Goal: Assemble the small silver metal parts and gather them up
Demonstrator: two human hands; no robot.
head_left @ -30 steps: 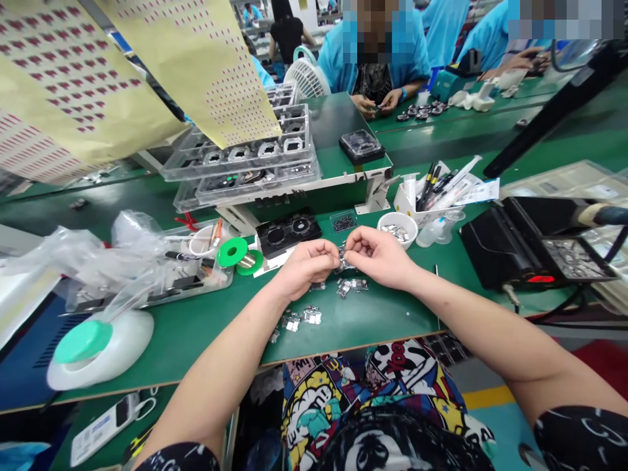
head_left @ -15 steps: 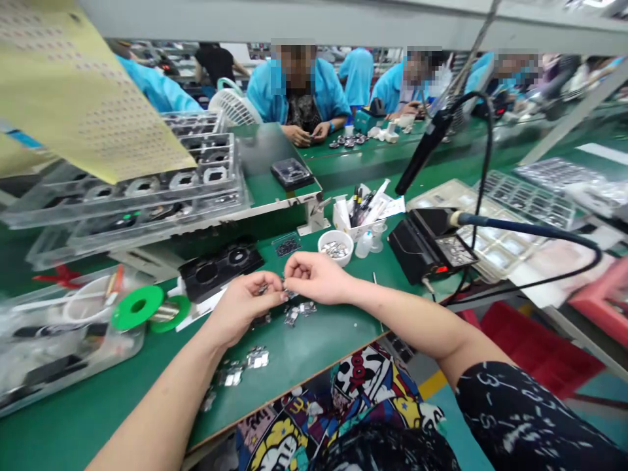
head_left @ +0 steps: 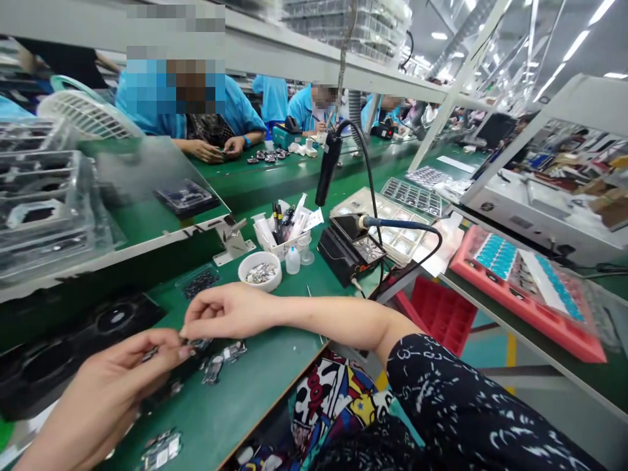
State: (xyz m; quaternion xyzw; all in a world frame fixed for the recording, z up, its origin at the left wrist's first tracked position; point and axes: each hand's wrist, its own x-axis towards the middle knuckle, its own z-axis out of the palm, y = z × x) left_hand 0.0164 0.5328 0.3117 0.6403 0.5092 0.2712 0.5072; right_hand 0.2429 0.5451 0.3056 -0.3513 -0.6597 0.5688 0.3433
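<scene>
My left hand is closed in a pinch around a small electronic part, of which only a dark, shiny bit shows between the fingers. Against its fingertips, my right hand has thumb and forefinger pressed together; whatever they grip is too small to make out. Just below and right of the fingertips lie several small metal-and-black electronic parts on the green mat. More such parts lie nearer to me. Behind the left hand is a black fixture with round openings.
Beyond my right hand stand a white bowl of small metal pieces, a small tray of tiny dark pieces, clear bottles and a black soldering station. A red tray lies right. A co-worker sits opposite.
The view has swung to the right, so hands and bench appear further left and the red tray shows more. Both hands stay together at the fingertips, in nearly the same pinch.
</scene>
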